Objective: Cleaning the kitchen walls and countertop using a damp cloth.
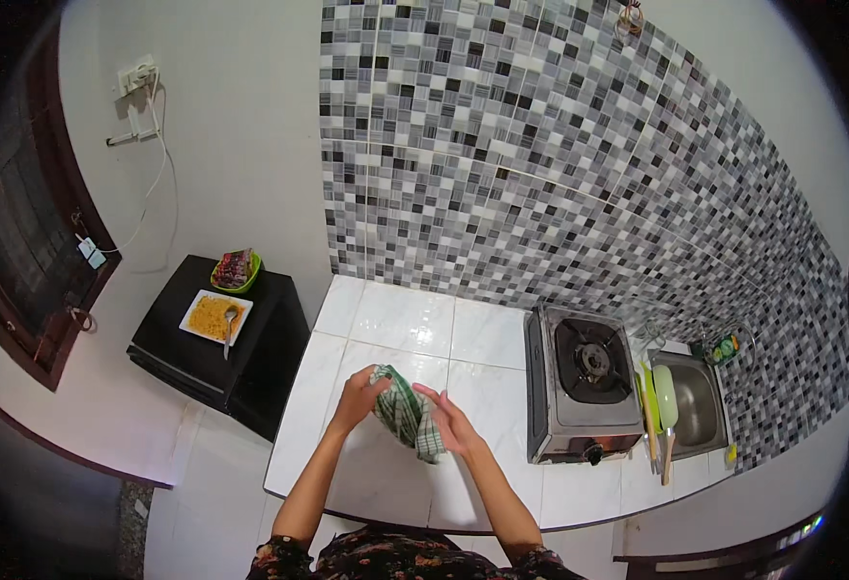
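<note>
My left hand (pixel 355 399) grips a green and white checked kitchen cloth (pixel 400 412) by its upper left part, over the white tiled counter (pixel 381 478). The cloth hangs bunched down towards the lower right. My right hand (pixel 455 424) is at the right side of the cloth, its fingers apart and its palm turned towards the fabric. Whether the right fingers touch the cloth is hard to see.
A gas stove (pixel 592 377) stands right of my hands. Beyond it are a metal sink (pixel 696 406) and a pale green dish (pixel 663 396). At left, a black fridge (pixel 272 326) bears a plate of orange-yellow food (pixel 215 316), a spoon (pixel 229 326) and a green basket of packets (pixel 236 270).
</note>
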The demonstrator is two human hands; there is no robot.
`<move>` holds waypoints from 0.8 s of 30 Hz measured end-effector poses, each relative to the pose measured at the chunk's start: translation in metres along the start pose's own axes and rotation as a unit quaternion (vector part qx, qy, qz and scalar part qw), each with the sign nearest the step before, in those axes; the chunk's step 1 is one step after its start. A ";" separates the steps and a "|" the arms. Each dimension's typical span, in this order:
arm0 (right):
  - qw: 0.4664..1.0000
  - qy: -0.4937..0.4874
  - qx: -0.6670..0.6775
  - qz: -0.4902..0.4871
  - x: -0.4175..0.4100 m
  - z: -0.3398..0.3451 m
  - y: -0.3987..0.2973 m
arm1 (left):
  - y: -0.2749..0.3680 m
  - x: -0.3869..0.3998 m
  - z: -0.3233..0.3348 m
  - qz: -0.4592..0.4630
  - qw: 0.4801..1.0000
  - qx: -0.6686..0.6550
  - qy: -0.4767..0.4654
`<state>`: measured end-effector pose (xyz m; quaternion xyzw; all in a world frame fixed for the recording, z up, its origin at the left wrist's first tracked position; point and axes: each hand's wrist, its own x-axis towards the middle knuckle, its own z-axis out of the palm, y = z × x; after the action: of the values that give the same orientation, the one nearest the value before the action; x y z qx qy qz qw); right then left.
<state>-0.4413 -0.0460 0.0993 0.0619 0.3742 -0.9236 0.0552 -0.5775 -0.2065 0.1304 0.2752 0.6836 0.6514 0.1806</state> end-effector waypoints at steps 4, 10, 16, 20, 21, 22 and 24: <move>0.980 -0.020 -0.199 -0.003 -0.012 -0.012 0.013 | 0.019 0.013 -0.009 -0.061 0.989 -0.094 -0.096; 0.924 0.192 -0.331 -0.012 -0.026 -0.002 -0.025 | 0.039 0.039 -0.033 -0.130 0.984 -0.045 -0.109; 0.945 0.250 -0.201 -0.058 -0.005 0.039 -0.076 | 0.081 0.033 0.001 0.079 0.985 0.117 -0.097; 0.986 0.032 0.073 -0.143 -0.002 0.057 -0.082 | 0.101 0.005 0.023 0.232 0.918 0.256 -0.194; 0.988 0.064 0.070 -0.123 -0.003 0.058 -0.082 | 0.101 0.004 0.021 0.212 0.924 0.236 -0.211; 0.988 0.055 0.073 -0.121 -0.005 0.058 -0.080 | 0.099 0.005 0.019 0.190 0.932 0.208 -0.226; 0.991 0.063 0.041 -0.112 -0.010 0.052 -0.077 | 0.089 0.013 0.012 0.224 0.951 0.196 -0.086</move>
<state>-0.4469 -0.0270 0.1909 0.0794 0.3435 -0.9328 -0.0751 -0.5683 -0.1889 0.2186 0.5061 0.7001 0.5027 0.0302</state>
